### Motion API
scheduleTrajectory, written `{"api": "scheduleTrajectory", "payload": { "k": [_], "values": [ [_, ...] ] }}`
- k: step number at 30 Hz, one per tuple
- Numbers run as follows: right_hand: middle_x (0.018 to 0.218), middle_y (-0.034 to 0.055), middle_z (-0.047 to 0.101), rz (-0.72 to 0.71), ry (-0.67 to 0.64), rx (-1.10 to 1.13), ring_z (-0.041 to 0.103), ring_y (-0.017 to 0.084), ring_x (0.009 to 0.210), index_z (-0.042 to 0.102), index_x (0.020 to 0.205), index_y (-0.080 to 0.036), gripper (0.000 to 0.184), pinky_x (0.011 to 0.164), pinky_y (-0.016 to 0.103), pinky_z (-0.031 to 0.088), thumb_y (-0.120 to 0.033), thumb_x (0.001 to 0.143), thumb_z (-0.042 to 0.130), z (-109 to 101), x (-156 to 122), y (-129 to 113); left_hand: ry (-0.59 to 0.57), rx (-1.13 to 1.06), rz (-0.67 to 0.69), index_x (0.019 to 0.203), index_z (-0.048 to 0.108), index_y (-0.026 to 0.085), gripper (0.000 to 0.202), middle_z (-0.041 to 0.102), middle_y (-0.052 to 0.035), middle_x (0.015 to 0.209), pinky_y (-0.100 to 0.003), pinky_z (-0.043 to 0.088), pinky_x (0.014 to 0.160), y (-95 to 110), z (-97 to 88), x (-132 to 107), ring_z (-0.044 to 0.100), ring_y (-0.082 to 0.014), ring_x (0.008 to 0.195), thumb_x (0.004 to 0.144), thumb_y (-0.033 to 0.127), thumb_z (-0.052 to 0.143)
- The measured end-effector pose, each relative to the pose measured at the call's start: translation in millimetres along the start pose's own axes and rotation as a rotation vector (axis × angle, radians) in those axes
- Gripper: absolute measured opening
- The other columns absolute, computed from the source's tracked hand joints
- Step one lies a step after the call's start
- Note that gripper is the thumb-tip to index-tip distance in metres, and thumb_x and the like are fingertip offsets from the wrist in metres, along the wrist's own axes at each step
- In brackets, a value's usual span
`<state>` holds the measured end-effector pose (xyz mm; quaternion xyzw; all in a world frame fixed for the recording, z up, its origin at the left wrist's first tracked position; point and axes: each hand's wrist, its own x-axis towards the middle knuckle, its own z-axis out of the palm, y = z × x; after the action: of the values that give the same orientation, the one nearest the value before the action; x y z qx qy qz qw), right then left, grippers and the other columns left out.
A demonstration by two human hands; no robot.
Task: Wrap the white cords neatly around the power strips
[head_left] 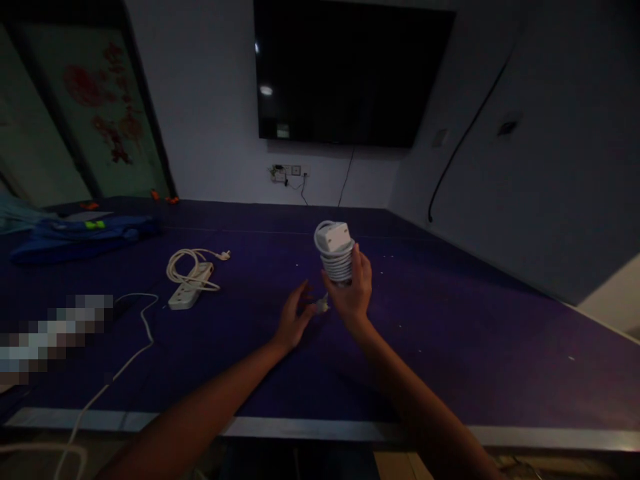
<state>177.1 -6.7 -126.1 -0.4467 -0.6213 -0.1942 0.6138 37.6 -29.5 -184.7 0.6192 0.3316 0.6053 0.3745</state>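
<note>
My right hand [354,287] is wrapped round a white power strip [335,237], held up above the purple table. Its white cord [339,265] is wound in several tight turns about the strip's body. Below the coil hangs the cord's plug [323,305]. Beside that plug is my left hand [294,317], thumb and fingers apart, with the thumb tip close to the plug; whether they touch I cannot tell.
A second white power strip [186,293] lies on the left with its cord looped loosely over it. Blue cloth [83,237] is at the far left. A thin white cable [145,323] runs over the table's front edge [300,427]. Small white scraps dot the tabletop.
</note>
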Motion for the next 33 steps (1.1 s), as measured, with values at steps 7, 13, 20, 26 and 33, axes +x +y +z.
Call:
{"api": "scheduleTrajectory", "payload": {
  "k": [7, 13, 20, 26, 33],
  "values": [
    [0.129, 0.0067, 0.048, -0.438, -0.213, -0.19, 0.044, 0.025, 0.117, 0.037, 0.135, -0.037, 0.05, 0.092, 0.038, 0.041, -0.029, 0.087, 0.049, -4.5, -34.1, -6.1, -0.092, -0.366, -0.035, 0.127, 0.045, 0.02, 0.079, 0.048, -0.0122, 0.133, -0.038, 0.032, 0.104, 9.8, 10.9, 2.1, 0.041, -0.0279, 0.125, 0.059, 0.047, 0.076],
    [0.134, 0.0076, 0.044, -0.412, -0.286, -0.214, 0.044, 0.026, 0.116, 0.028, 0.139, -0.04, 0.059, 0.089, 0.041, 0.042, -0.022, 0.087, 0.049, -2.2, -38.2, -21.3, -0.041, -0.384, -0.108, 0.132, 0.042, 0.017, 0.086, 0.045, -0.0153, 0.137, -0.042, 0.029, 0.106, 25.2, 7.2, -1.7, 0.037, -0.0337, 0.128, 0.06, 0.053, 0.073],
    [0.153, 0.0061, -0.006, -0.38, -0.385, -0.005, 0.033, 0.031, 0.129, -0.004, 0.142, -0.041, 0.094, 0.091, 0.048, 0.043, -0.009, 0.077, 0.055, 3.3, -39.2, -22.0, 0.071, -0.389, -0.148, 0.13, 0.042, 0.023, 0.068, 0.043, -0.0101, 0.139, -0.036, 0.028, 0.107, 6.6, 5.5, 0.7, 0.034, -0.0259, 0.131, 0.072, 0.051, 0.063],
    [0.153, 0.0103, -0.001, -0.345, -0.601, 0.38, 0.019, 0.027, 0.137, -0.018, 0.142, -0.027, 0.093, 0.101, 0.048, 0.037, -0.014, 0.08, 0.05, 7.4, -42.8, -16.7, 0.305, -0.492, -0.223, 0.107, 0.057, 0.018, 0.048, 0.066, -0.0064, 0.104, -0.031, 0.046, 0.084, 10.3, -7.8, 19.9, 0.063, -0.0208, 0.094, 0.068, 0.043, 0.068],
    [0.143, 0.0113, 0.036, 0.036, -0.583, 0.674, 0.042, 0.017, 0.126, -0.009, 0.144, -0.026, 0.065, 0.1, 0.041, 0.039, -0.026, 0.094, 0.032, 16.0, -46.9, -8.2, 0.205, -0.709, -0.599, 0.087, 0.063, 0.014, 0.038, 0.066, -0.0028, 0.064, -0.026, 0.049, 0.057, 19.8, -24.7, 34.5, 0.061, -0.0149, 0.054, 0.08, 0.048, 0.048]
  ]
}}
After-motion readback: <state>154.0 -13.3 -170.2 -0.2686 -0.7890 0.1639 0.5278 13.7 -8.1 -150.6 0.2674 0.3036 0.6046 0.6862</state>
